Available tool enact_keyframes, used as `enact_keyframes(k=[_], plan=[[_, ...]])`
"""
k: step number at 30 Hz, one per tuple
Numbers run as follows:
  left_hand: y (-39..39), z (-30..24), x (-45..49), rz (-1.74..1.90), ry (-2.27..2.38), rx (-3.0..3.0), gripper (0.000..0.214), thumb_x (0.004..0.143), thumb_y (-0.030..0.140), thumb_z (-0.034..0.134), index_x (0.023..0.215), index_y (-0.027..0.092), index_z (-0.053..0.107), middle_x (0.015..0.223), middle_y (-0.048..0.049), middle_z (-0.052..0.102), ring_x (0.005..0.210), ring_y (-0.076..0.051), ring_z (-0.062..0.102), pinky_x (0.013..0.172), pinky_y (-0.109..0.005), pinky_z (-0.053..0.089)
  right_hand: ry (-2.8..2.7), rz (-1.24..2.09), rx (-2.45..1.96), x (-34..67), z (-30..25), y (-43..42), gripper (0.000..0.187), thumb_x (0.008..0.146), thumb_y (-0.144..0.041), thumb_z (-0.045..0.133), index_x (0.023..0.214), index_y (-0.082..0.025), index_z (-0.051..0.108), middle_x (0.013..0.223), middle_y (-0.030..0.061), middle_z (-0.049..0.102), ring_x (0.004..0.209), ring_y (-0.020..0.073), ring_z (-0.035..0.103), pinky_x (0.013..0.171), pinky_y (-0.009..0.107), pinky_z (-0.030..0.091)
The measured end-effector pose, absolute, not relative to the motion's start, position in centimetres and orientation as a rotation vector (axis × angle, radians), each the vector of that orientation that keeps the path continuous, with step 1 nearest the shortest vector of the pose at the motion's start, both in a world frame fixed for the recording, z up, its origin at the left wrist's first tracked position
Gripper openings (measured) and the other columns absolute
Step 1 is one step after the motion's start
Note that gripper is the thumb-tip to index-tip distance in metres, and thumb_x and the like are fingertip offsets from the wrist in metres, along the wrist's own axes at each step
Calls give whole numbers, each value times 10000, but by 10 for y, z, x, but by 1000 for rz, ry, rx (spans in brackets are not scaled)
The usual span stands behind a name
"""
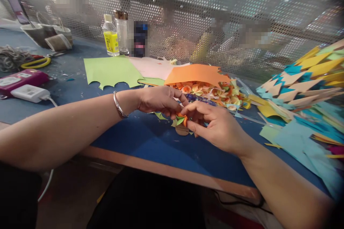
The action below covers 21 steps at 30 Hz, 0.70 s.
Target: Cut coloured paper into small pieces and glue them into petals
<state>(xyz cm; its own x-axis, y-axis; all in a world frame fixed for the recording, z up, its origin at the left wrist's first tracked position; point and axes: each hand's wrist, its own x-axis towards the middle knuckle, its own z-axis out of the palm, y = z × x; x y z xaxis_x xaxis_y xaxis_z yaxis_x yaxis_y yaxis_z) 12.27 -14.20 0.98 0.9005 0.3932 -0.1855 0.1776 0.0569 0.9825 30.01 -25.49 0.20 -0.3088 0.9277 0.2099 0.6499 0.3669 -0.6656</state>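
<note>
Between the fingertips of both hands sits a small orange and green paper flower. My left hand, with a silver bangle at its wrist, pinches it from the left and above. From the right, my right hand grips it between thumb and fingers. Just under the flower a round brown disc shows on the blue table; whether they touch I cannot tell. Behind my hands lies a heap of small curled paper pieces. A dark blue shiny object is partly hidden by my right hand.
Green, pink and orange paper sheets with scalloped cuts lie at the back. Folded paper pieces pile up at right. Left are yellow-handled scissors, a power strip and a phone. A bottle stands behind.
</note>
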Motion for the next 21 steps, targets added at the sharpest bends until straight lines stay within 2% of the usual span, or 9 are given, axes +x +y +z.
enact_keyframes(k=[5, 8, 11, 17, 21], plan=[[-147, 13, 125, 331, 579, 1536, 101, 793, 112, 606, 894, 126, 609, 612, 18, 644, 515, -58, 588, 502, -176, 409, -1969, 604, -1372, 301, 2, -254, 121, 852, -214, 610, 971, -198, 628, 649, -37, 605, 490, 85, 568, 481, 201, 457], [-148, 14, 124, 569, 622, 1639, 47, 831, 119, 583, 876, 129, 574, 716, -22, 679, 559, -70, 610, 522, -197, 439, -1888, 581, -1378, 302, 4, -253, 134, 847, -211, 615, 979, -187, 627, 646, -33, 616, 483, 79, 570, 457, 184, 446], [-149, 13, 121, 763, 604, 1808, 45, 822, 116, 584, 861, 134, 569, 774, -42, 674, 604, -85, 615, 542, -217, 463, -1839, 534, -1388, 305, 5, -251, 134, 849, -216, 621, 977, -178, 625, 624, -34, 614, 460, 75, 557, 437, 180, 433], [-156, 16, 117, 923, 531, 2109, 54, 782, 126, 604, 833, 142, 613, 658, 16, 568, 569, -76, 508, 503, -212, 411, -1767, 508, -1367, 314, 4, -244, 141, 844, -236, 649, 966, -171, 627, 682, -19, 630, 478, 80, 577, 445, 194, 453], [-166, 19, 117, 936, 515, 2268, 89, 784, 106, 587, 842, 147, 640, 775, -4, 605, 613, -70, 535, 530, -200, 441, -1737, 486, -1360, 316, 3, -241, 142, 843, -239, 656, 967, -175, 633, 728, -8, 647, 496, 81, 582, 457, 202, 468]])
